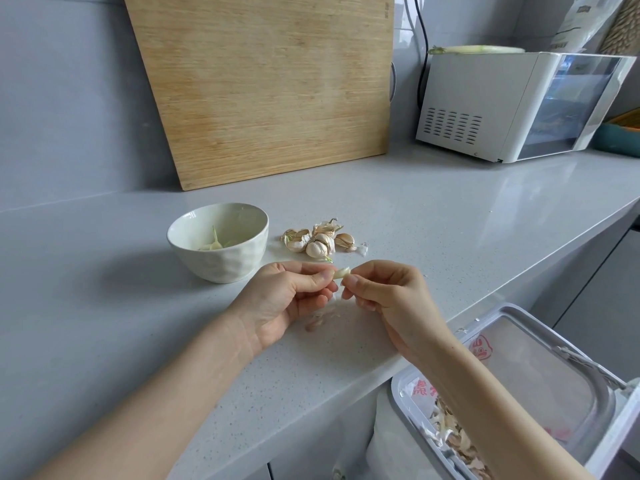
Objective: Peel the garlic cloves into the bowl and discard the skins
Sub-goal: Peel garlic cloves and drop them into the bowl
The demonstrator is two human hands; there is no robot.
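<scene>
A pale garlic clove (341, 273) is pinched between both hands above the grey counter. My left hand (287, 299) holds its left end with thumb and fingers, and my right hand (388, 292) pinches its right end. Behind them lies a small heap of unpeeled garlic cloves (320, 241). A white bowl (225, 261) stands to the left of the heap, with peeled cloves (213, 244) inside. Loose skins (320, 320) lie on the counter under my hands.
A bin (512, 393) lined with a plastic bag stands open below the counter edge at the right, with garlic skins (457, 434) in it. A wooden cutting board (270, 84) leans on the back wall. A white appliance (512, 105) sits at the back right.
</scene>
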